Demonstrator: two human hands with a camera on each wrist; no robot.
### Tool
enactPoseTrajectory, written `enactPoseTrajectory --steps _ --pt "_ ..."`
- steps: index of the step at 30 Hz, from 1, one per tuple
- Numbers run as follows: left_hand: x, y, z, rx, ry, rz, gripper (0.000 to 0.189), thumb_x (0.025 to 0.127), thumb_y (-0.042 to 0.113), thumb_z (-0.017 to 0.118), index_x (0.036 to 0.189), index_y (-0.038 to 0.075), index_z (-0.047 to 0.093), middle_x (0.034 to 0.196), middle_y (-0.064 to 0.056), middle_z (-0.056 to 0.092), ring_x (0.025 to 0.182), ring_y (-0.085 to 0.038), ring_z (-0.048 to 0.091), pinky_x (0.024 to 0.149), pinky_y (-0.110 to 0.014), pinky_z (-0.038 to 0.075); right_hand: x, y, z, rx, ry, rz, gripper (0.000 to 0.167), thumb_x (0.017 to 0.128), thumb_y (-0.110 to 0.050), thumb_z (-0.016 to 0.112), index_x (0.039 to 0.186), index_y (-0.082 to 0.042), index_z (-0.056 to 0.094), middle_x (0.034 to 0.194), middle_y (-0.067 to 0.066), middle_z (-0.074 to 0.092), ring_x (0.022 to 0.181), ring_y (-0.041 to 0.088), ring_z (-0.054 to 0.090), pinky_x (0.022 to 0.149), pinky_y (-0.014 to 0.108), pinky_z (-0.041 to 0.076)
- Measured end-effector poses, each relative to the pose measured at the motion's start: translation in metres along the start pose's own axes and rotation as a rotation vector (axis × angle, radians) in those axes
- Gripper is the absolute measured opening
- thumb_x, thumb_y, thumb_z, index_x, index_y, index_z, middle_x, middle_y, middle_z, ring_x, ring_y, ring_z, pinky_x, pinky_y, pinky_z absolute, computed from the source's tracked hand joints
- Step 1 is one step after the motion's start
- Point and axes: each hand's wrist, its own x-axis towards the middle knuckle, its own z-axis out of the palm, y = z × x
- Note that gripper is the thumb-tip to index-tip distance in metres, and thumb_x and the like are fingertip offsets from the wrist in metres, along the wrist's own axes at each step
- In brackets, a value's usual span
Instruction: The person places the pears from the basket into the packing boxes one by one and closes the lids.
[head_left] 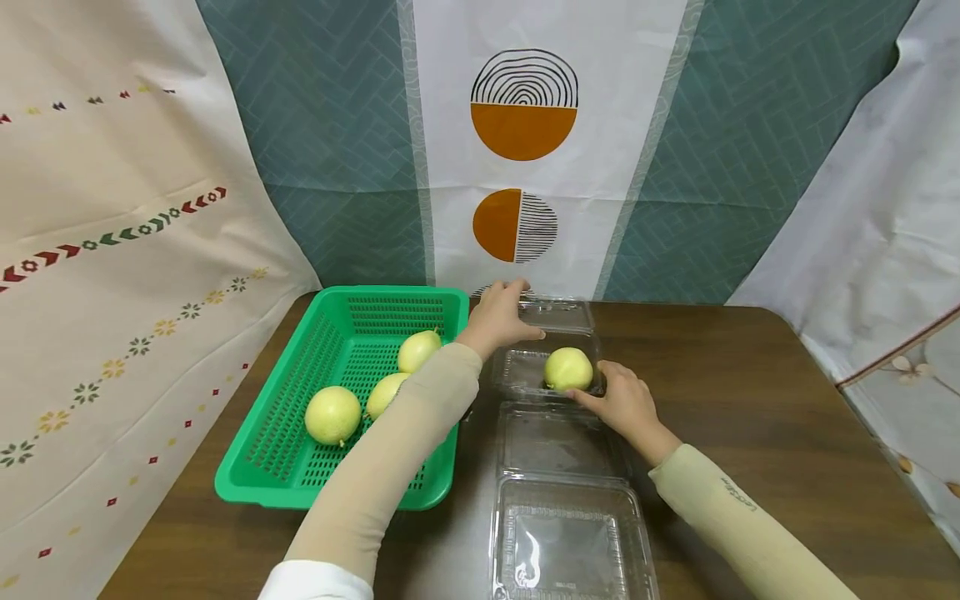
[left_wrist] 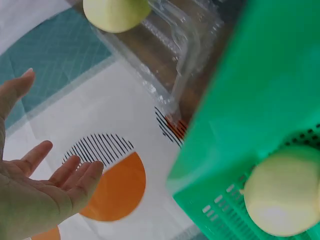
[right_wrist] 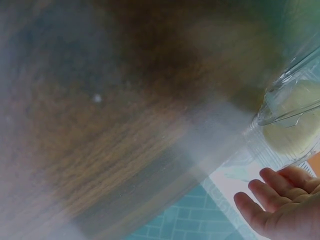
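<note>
A round yellow-green pear (head_left: 567, 369) sits at the right side of the far clear plastic container (head_left: 525, 367). My right hand (head_left: 628, 410) is at that container's right edge, thumb close to the pear and fingers extended; in the right wrist view the fingers (right_wrist: 272, 200) are beside the clear wall. Whether the thumb touches the pear, I cannot tell. My left hand (head_left: 498, 321) hovers near the container's left side, fingers spread and holding nothing. Left of it, several more pears (head_left: 332, 415) lie in a green basket (head_left: 225, 475), partly covered by my left forearm.
A second clear container (head_left: 570, 483) lies opened out on the brown wooden table (head_left: 720, 400), nearer to me. Patterned cloth (head_left: 337, 150) hangs behind the table, and pale cloth (head_left: 112, 292) hangs along the left side.
</note>
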Motion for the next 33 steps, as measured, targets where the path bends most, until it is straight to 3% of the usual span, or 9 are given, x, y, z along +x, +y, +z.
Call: enactPoseTrajectory --steps 5,14,19,33 --pt "-0.005 -0.010 -0.013 -0.026 0.024 -0.014 0.073 0.078 0.033 0.078 0.138 0.012 0.042 0.131 -0.016 0.045 0.122 -0.033 0.042 0.092 -0.045 0.046 -0.002 0.002 -0.001 0.007 0.000 0.006 0.081 0.079 -0.053 0.070 0.126 0.010 0.052 0.127 0.029 0.055 0.116 0.045 0.051 0.091 0.059 0.043" --pt "-0.010 -0.036 -0.032 -0.100 0.050 -0.086 0.074 0.078 0.034 0.077 0.139 0.011 0.040 0.139 -0.016 0.039 0.124 -0.032 0.041 0.097 -0.047 0.043 -0.002 0.003 -0.002 0.006 0.006 -0.006 0.081 0.079 -0.052 0.071 0.127 0.011 0.051 0.128 0.030 0.054 0.117 0.046 0.051 0.090 0.060 0.044" --pt "-0.014 -0.048 -0.035 -0.159 0.064 -0.116 0.072 0.079 0.032 0.076 0.138 0.011 0.040 0.141 -0.017 0.038 0.127 -0.033 0.038 0.099 -0.047 0.042 -0.002 0.005 -0.006 -0.001 0.000 -0.002 0.081 0.080 -0.052 0.070 0.126 0.011 0.051 0.127 0.031 0.054 0.116 0.047 0.051 0.089 0.060 0.043" --pt "-0.033 -0.087 -0.037 -0.180 0.105 -0.190 0.074 0.081 0.031 0.075 0.140 0.008 0.038 0.141 -0.020 0.037 0.132 -0.037 0.032 0.101 -0.051 0.040 0.000 -0.001 -0.003 0.002 -0.016 -0.014 0.081 0.080 -0.053 0.069 0.125 0.011 0.051 0.125 0.031 0.055 0.113 0.047 0.052 0.087 0.060 0.044"
